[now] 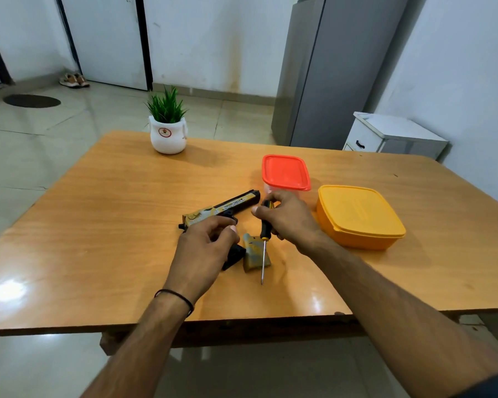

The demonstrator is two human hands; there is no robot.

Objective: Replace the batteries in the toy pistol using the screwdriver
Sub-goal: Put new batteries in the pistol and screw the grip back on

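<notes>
Left hand [204,242] lay nearest, wrist banded, resting over the grip of the toy pistol [222,209], fingers [227,228] curled down onto it; whether they actually clamped the grip or only steadied it could not be told, since the hand hid the contact. Pistol lay flat on the bench [98,225], barrel pointing away and to the right, near the bench's middle. Just right of the left hand, a small mottled grip cover [253,252] lay loose on the bench, apparently detached from the pistol. Screwdriver [264,239] was held above that cover, shaft pointing toward the camera, tip apart from the pistol. Right hand [288,218] gripped the black-and-yellow handle, fingers closed around it. Further right: red-lidded container [285,172] and yellow container [360,216], both shut.

Judgement: cover off, so compartment likely opened; battery exchange not yet done. No batteries visible. Next move calls for setting the screwdriver down to free the right hand, then lifting old cells out; new cells possibly inside one container.
</notes>
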